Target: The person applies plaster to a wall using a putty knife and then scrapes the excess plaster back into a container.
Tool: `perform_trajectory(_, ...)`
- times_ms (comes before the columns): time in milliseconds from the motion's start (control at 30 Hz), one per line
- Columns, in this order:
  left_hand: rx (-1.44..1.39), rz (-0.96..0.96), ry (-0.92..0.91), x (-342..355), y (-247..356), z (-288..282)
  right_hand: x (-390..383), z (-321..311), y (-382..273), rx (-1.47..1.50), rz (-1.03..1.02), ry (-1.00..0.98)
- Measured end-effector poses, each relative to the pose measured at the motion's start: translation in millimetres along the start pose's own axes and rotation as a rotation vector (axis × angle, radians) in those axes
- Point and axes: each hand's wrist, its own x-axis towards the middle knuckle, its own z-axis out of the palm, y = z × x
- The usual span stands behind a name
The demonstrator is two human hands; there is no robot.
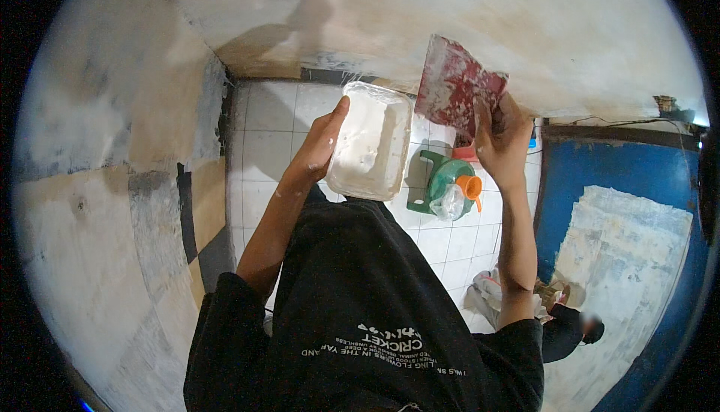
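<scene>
My left hand grips a white rectangular plastic tub by its left side. Thick white paste, which looks like wall filler, covers much of the tub's inside. My right hand holds a broad, flat red scraper smeared with dried white paste. The scraper is tilted up to the right of the tub and stands apart from it, close to the patchy wall ahead. Whether its blade touches the wall I cannot tell.
On the white tiled floor stand a green plastic container and an orange cup-like piece, with clear plastic beside them. Another person is low down at the right, near a blue wall with a pale patch. A patchy wall rises at left.
</scene>
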Motion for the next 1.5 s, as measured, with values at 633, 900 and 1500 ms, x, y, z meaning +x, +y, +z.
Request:
perform_trajectory(633,0.122,0.093,-0.006,-4.1,1.0,0.2,15.6,1.9,-18.6,-0.023,0.006,-0.087)
perform_trajectory(900,0.056,0.058,-0.014,3.8,-9.7,-5.3,-7.1,3.6,-15.3,0.086,0.1,-0.14)
perform_trajectory(1500,0.045,0.009,0.008,-1.1,2.1,2.0,23.7,5.0,-19.9,-0.074,-0.008,-0.126)
